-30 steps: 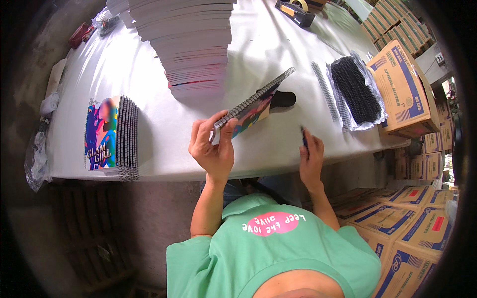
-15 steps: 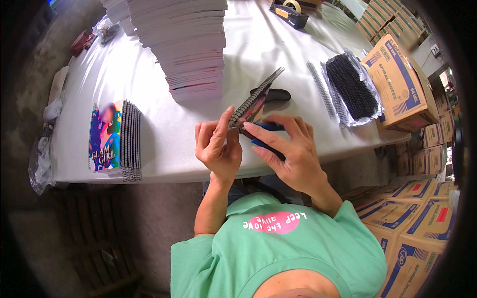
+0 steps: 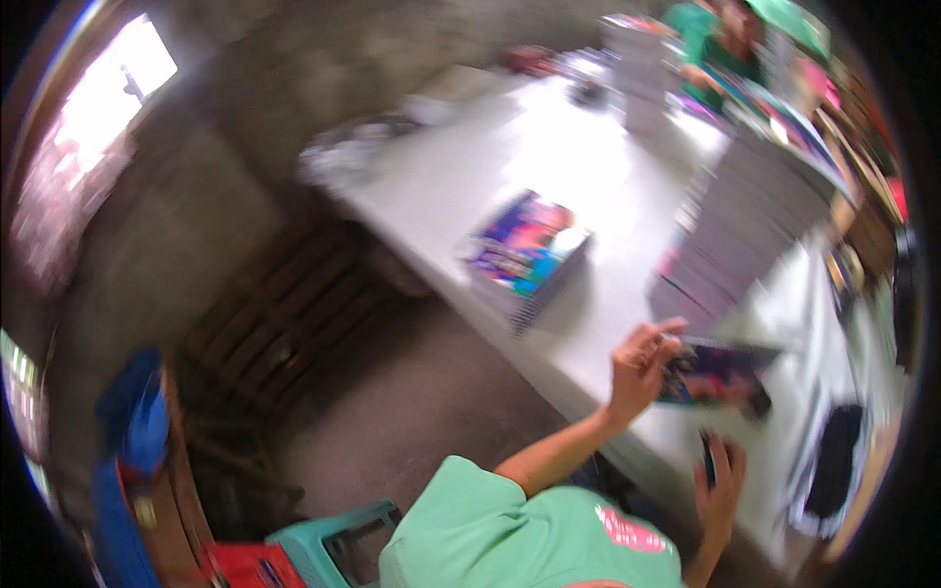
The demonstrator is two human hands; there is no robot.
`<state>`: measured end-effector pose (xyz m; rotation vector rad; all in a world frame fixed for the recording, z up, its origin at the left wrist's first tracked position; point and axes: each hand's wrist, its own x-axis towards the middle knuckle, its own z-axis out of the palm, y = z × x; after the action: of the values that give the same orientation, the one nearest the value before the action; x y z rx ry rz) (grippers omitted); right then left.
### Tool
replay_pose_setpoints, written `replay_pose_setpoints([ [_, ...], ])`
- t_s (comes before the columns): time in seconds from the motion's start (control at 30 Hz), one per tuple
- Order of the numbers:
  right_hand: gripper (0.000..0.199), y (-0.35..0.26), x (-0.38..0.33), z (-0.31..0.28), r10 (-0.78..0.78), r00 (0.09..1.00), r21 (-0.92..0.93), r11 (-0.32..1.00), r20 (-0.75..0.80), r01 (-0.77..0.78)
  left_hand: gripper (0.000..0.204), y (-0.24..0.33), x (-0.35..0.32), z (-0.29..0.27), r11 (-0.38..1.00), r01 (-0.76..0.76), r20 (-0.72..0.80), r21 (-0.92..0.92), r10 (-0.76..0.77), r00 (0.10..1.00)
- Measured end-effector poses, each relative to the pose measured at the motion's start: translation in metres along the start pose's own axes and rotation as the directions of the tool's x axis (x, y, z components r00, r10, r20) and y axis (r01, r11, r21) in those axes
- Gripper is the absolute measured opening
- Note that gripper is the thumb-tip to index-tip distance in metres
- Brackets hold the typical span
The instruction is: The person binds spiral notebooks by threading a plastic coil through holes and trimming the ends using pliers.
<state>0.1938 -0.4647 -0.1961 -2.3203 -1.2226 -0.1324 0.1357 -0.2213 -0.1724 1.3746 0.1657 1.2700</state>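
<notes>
My left hand point(image 3: 639, 370) is closed on one end of a spiral notebook point(image 3: 720, 367) with a dark, colourful cover, held over the table's near edge. My right hand point(image 3: 722, 482) is lower and apart from the notebook, its fingers round a pair of pliers point(image 3: 708, 457), of which only a dark, blurred part shows. A dark object point(image 3: 759, 402) lies beside the notebook, too smeared to name. To the left of my left hand, a stack of spiral notebooks point(image 3: 529, 245) with a bright purple and blue cover rests on the white table point(image 3: 441, 196).
A tall stack of paper point(image 3: 740, 230) stands beyond my left hand. Black spiral coils point(image 3: 835, 461) lie in plastic at the right. Across the table is a person in green point(image 3: 720, 49). A green plastic stool point(image 3: 333, 539) and a wooden pallet point(image 3: 284, 304) are on the left.
The view has swung left and blurred. My right hand, with the pliers, has come away from the notebook's coil. My left hand still holds the notebook, its cover now showing.
</notes>
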Motion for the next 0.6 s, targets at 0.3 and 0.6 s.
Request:
replay_pose_setpoints([
  [0.3,0.063,0.036,0.027,0.021,0.173,0.920,0.354,0.934,-0.353,-0.039,0.025,0.052,0.004,-0.044,0.999,0.030,-0.110,0.024,-0.027,0.994],
  [0.6,0.035,-0.066,0.110,0.078,0.001,1.000,0.991,0.132,-0.010,0.010,0.034,0.084,-0.002,-0.126,0.960,-0.091,-0.336,0.264,0.180,0.925],
])
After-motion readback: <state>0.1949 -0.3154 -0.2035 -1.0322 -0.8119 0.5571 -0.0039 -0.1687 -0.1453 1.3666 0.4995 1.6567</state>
